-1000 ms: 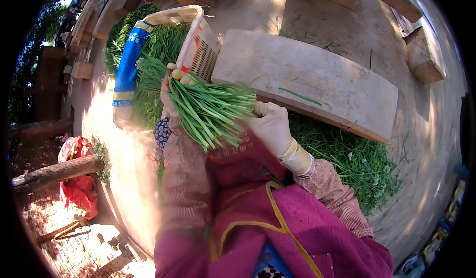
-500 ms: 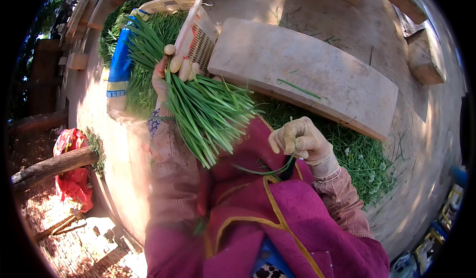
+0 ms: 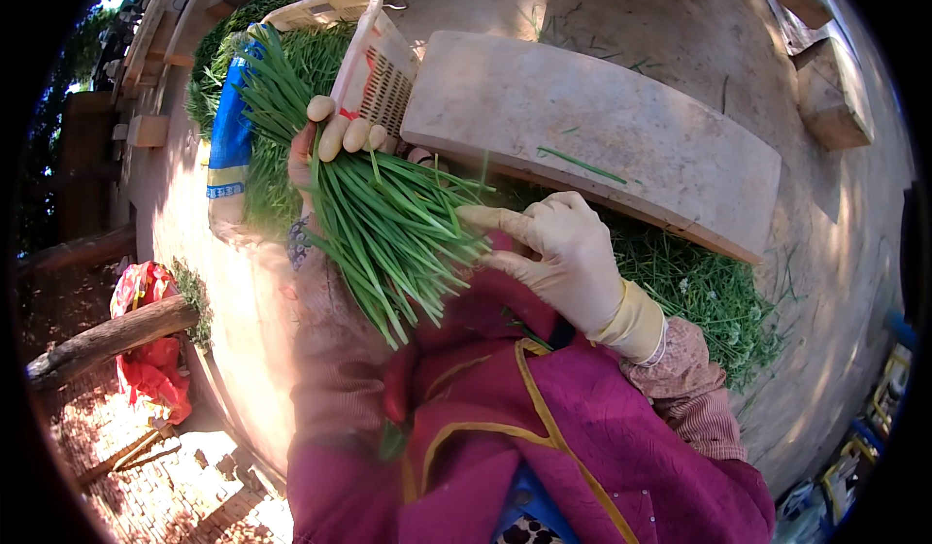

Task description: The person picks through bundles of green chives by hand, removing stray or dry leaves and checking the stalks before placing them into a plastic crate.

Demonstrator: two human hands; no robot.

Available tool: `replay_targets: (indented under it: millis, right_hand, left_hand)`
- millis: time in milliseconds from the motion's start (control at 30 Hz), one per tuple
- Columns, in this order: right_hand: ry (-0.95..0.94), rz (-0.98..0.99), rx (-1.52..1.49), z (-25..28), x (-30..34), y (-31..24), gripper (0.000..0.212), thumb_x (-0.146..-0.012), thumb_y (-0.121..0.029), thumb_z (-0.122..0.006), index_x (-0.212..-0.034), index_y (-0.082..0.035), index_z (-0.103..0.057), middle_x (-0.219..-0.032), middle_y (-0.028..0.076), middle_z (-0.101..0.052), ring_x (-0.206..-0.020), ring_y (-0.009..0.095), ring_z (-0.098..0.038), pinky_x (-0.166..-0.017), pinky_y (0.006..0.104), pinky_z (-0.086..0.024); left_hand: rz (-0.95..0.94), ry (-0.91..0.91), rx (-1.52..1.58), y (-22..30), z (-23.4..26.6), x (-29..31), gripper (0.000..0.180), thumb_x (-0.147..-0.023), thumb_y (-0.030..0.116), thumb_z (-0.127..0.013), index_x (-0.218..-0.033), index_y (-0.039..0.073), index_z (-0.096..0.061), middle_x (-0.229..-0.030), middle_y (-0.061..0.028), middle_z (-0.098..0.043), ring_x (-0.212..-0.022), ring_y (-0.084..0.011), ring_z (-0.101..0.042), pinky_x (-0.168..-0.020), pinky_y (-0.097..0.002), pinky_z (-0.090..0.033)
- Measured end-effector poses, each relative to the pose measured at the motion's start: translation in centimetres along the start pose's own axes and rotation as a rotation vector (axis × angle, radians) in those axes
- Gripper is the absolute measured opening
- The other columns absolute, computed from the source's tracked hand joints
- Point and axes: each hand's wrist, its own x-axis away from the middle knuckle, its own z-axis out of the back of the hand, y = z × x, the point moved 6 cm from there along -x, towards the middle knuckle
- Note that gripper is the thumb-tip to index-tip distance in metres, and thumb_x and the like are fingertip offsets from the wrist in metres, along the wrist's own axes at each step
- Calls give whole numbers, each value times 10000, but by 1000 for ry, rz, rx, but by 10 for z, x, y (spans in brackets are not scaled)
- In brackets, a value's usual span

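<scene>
A bunch of long green chives [image 3: 388, 219] is held in front of me by my left hand [image 3: 335, 138], whose fingers, tipped with pale covers, wrap around it. The pale cut ends fan out toward my lap on the right. My right hand [image 3: 563, 253], in a cream glove, is at the right side of those stalk ends. Its thumb and index finger are apart and reach toward the outer stalks, with nothing visible between them; the other fingers are curled. A loose green blade [image 3: 524, 329] lies on my maroon apron [image 3: 602, 418].
Beyond my left hand stands a white plastic basket [image 3: 383, 64] of chives, with a blue woven sheet [image 3: 231, 122] along it. A stone slab [image 3: 592, 127] lies across the front, bearing a stray blade. Below it is a heap of loose greens [image 3: 709, 321]. A red bag [image 3: 155, 350] hangs by a log [image 3: 116, 340] at left.
My right hand has moved up and left to the stalk ends, its thumb and index finger spreading. The thin blade it pinched is no longer in its fingers. My left hand keeps its hold on the bunch.
</scene>
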Motion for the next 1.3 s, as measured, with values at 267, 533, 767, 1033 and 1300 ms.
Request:
replay_targets:
  millis: [267,533,767,1033,1300]
  right_hand:
    - [-417,-60,-127,-14,64,52,111,-760,-249,-732,-855,-209,-773,-674,36,-599,-699,248,-558,-731,344,-435]
    - [-122,119,162,14,-5,-7,485,-770,-163,-696,-1241,-254,-625,-678,17,-531,-669,217,-539,-716,348,-425]
    - [-35,274,98,-35,-15,-7,231,-752,-142,-709,-974,-202,-720,-652,18,-468,-681,221,-512,-829,364,-444]
    - [-596,-48,281,-33,66,77,240,-763,-299,-712,-962,-167,-736,-719,60,-643,-682,237,-609,-744,381,-457]
    - [-275,-626,-973,-45,13,57,336,-929,-190,-625,-1226,-35,-647,-1018,78,-716,-923,92,-630,-885,256,-484]
  left_hand:
    - [-82,-129,68,27,19,13,177,-1001,239,-368,-1059,131,-495,-618,107,-457,-519,-55,-386,-651,-265,-302]
    - [-78,-100,118,13,13,19,198,-986,257,-387,-1097,127,-485,-645,99,-473,-587,-77,-430,-672,-276,-320]
    - [-71,-180,117,7,19,17,199,-988,249,-384,-1107,129,-489,-659,99,-489,-594,-80,-440,-684,-273,-328]
    - [-252,-305,192,32,20,20,263,-1021,271,-379,-1167,99,-514,-763,69,-624,-689,-93,-579,-725,-275,-403]
    - [-226,-377,163,22,3,12,189,-1023,214,-457,-1147,81,-509,-773,33,-665,-736,-129,-637,-747,-283,-444]
